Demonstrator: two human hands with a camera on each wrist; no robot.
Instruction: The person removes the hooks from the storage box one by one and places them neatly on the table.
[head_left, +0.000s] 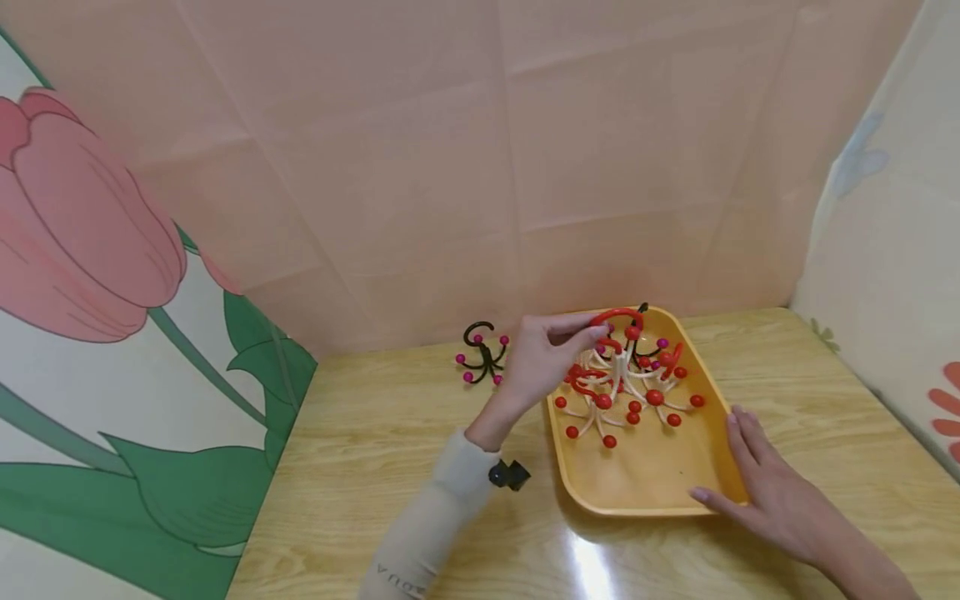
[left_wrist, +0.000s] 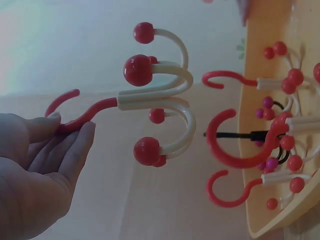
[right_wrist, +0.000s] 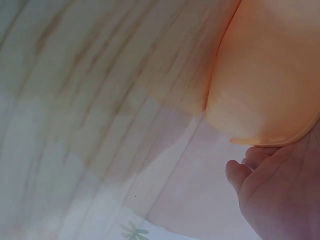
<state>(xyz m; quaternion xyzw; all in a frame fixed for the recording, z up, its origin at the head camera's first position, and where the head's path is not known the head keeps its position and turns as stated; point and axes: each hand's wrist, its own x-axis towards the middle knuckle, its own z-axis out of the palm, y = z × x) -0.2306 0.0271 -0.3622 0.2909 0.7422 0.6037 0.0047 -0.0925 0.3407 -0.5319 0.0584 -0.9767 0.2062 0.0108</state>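
My left hand (head_left: 536, 362) pinches the red curved top of a white multi-arm hook (left_wrist: 150, 102), thumb against fingers. Its white arms curl round to red ball ends, and in the head view it overlaps the yellow tray (head_left: 637, 492). Several similar red-and-white hooks (left_wrist: 245, 195) lie in the tray's far half, along with a black hook with magenta balls (left_wrist: 245, 135). My right hand (head_left: 787, 500) rests at the tray's near right corner, fingers straight along the outer side and thumb across the rim. In the right wrist view its fingertips touch the tray's edge.
Left of the tray, another black hook with magenta balls (head_left: 485, 358) stands on the wooden table (head_left: 375, 467). A pink cloth wall (head_left: 420, 208) rises behind the table. Flower-printed panels (head_left: 247, 467) flank it on the left and right.
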